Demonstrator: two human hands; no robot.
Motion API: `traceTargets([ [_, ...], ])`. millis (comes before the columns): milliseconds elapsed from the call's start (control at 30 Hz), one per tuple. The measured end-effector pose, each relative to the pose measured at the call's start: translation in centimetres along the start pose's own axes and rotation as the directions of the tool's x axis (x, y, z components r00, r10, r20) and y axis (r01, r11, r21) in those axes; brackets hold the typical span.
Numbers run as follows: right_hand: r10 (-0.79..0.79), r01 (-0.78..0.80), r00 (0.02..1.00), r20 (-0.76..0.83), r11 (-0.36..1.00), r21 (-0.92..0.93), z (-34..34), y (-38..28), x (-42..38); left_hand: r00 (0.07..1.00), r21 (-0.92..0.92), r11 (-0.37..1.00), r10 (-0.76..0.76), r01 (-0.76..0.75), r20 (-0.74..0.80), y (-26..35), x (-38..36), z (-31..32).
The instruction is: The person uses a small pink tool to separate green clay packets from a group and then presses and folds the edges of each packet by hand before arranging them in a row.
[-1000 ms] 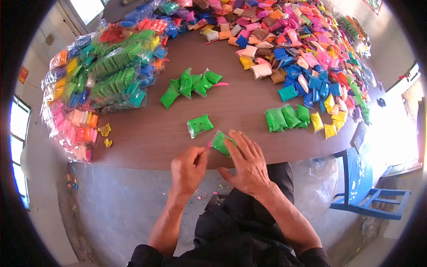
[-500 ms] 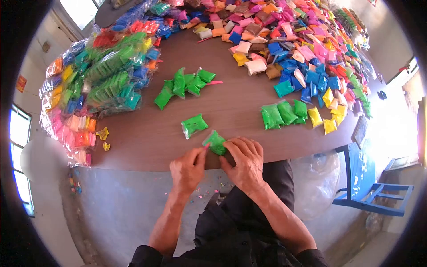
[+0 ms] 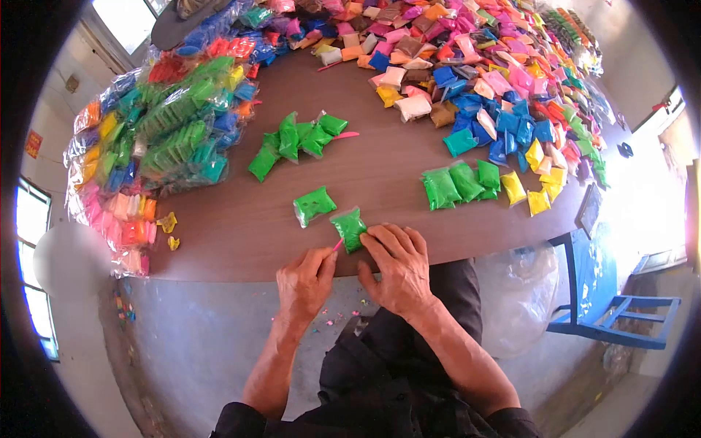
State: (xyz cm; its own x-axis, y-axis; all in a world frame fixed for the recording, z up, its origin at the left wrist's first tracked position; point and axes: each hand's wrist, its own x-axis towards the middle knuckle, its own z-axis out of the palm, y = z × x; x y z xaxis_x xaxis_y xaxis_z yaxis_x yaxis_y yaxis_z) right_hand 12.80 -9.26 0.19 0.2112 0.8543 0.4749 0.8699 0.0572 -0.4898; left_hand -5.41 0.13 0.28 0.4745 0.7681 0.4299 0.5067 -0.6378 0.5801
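Observation:
A small clear packet of green material (image 3: pixel 349 228) lies near the table's front edge, between my hands. My left hand (image 3: pixel 305 281) is closed on a thin pink plastic stick (image 3: pixel 339 244), whose tip touches the packet's lower left side. The fingertips of my right hand (image 3: pixel 398 263) hold the packet's right edge against the table, with the thumb lower and apart from it. Just up and left lies another green packet (image 3: pixel 315 206) with dark marks on it. Farther back is a cluster of green packets (image 3: pixel 289 139), a second pink stick (image 3: pixel 348 135) beside them.
Bundled packets in clear bags (image 3: pixel 175 124) are piled on the left. A large heap of loose coloured packets (image 3: pixel 467 66) covers the back right. Several green packets (image 3: pixel 441 188) and yellow packets (image 3: pixel 514 188) lie to the right. A blue chair (image 3: pixel 606 306) stands beside the table (image 3: pixel 241 233).
The green packet between my hands has turned more upright. My right thumb has moved slightly down, away from it. The pink stick shows more of its length below the packet.

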Motion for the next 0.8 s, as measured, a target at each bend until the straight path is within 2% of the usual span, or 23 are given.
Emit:
traceTargets([
  [133, -0.009, 0.009, 1.0, -0.021, 1.0, -0.005, 0.0, 0.0, 0.0, 0.998, -0.078, 0.997, -0.019, 0.024, 0.068, 0.1, -0.8, 0.1],
  [233, -0.01, 0.009, 1.0, -0.02, 1.0, -0.028, -0.2, -0.3, 0.2, 0.998, 0.045, 0.997, -0.063, 0.062, 0.022, -0.9, -1.4, 0.2],
  [333, 0.05, -0.05, 0.999, 0.006, 0.997, -0.057, -0.3, -1.2, -0.1, 0.985, 0.009, 0.985, -0.173, 0.173, -0.016, -1.3, -1.3, -0.9],
  [467, 0.14, -0.139, 0.984, 0.112, 0.99, -0.013, -1.0, -3.3, -1.0, 0.994, -0.071, 0.992, -0.107, 0.105, -0.022, 0.0, -1.0, -0.8],
  [567, 0.077, -0.077, 0.997, 0.001, 0.994, 0.083, -1.6, -3.0, -0.6, 0.985, -0.116, 0.979, -0.171, 0.169, -0.008, 0.5, -1.5, 0.2],
  [633, -0.003, 0.003, 1.0, -0.007, 0.998, 0.056, -2.0, -1.9, 0.7, 0.966, -0.136, 0.957, -0.256, 0.256, 0.021, 0.7, -1.3, 0.4],
  [733, -0.091, 0.091, 0.995, 0.031, 0.996, 0.01, -1.0, -0.1, 1.2, 0.992, -0.144, 0.983, -0.121, 0.115, -0.033, 0.8, -1.0, 1.1],
  [800, -0.105, 0.104, 0.994, 0.034, 0.994, 0.017, -0.3, 0.5, 1.0, 0.988, -0.083, 0.985, -0.155, 0.153, -0.013, 1.0, -0.8, 1.3],
])
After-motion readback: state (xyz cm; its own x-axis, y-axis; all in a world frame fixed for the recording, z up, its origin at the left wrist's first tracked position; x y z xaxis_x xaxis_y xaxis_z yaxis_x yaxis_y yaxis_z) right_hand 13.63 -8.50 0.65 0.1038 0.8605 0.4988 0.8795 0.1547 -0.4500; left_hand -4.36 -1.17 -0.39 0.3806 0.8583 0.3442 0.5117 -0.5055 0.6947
